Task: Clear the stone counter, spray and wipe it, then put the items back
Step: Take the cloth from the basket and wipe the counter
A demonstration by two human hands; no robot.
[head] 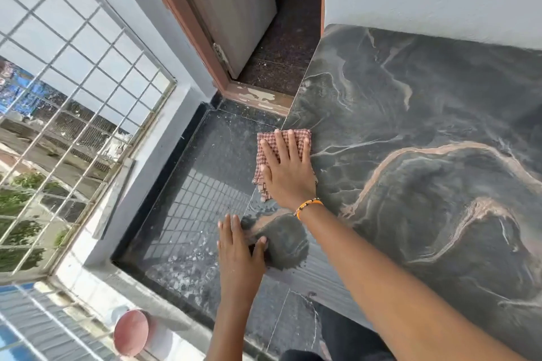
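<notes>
Pressing flat on the checked cloth [283,152], the right hand [289,173] keeps its grip open, fingers straight and spread toward the top of the frame, palm bearing the cloth onto the stone. An orange bracelet [308,206] sits at that wrist. The left hand [239,246], just below it in the frame, also lies open, fingers straight along the edge of the surface [425,155], thumb hooked over onto the veined stone; it holds nothing.

The cloth lies at centre frame, on the left edge of the surface, partly overhanging the darker ledge [187,199] beside it. Folded into a rough rectangle, its long axis runs up and down the frame, in line with the fingers on it.

The step in hand looks like the wipe: the stone is bare of items and carries a damp-looking patch near the left thumb. The next move probably calls for dragging the cloth across the surface with steady downward pressure, the left hand bracing.

A round pinkish object [131,333] sits at lower left.
</notes>
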